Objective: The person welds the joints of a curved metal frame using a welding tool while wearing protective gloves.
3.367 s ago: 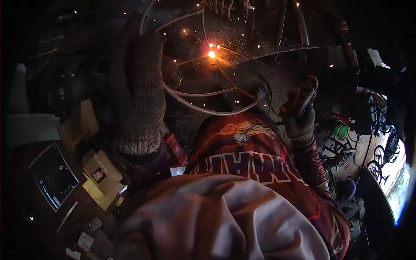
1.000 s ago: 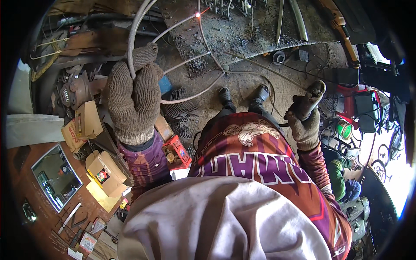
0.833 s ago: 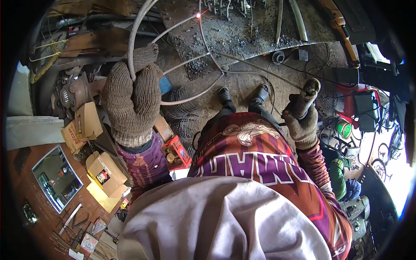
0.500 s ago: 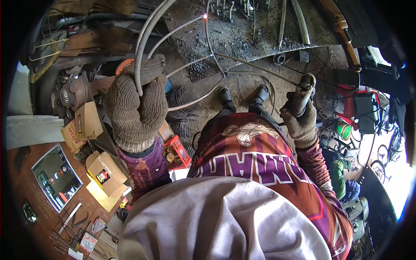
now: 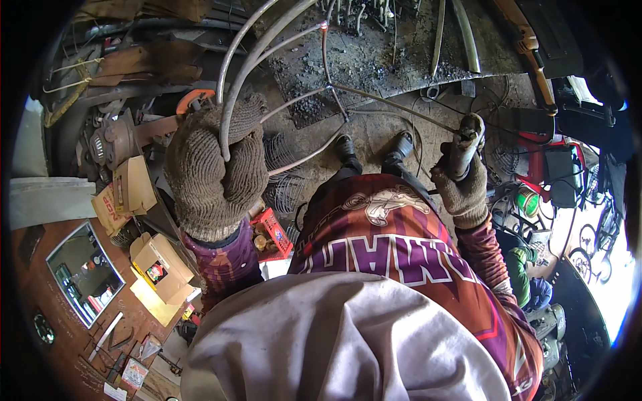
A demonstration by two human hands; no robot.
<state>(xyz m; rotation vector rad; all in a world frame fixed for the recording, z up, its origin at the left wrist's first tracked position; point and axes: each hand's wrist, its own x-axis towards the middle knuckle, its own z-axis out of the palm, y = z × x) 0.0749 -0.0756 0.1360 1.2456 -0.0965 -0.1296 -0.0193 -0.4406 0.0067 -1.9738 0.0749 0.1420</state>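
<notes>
The gloved left hand point(image 5: 215, 170) is clenched around the bent metal rods point(image 5: 249, 63), which arc up and away to the far right, toward a glowing joint point(image 5: 324, 27). The gloved right hand point(image 5: 461, 184), nearer the right, grips a welding holder point(image 5: 465, 144) pointing far-left toward the rods.
</notes>
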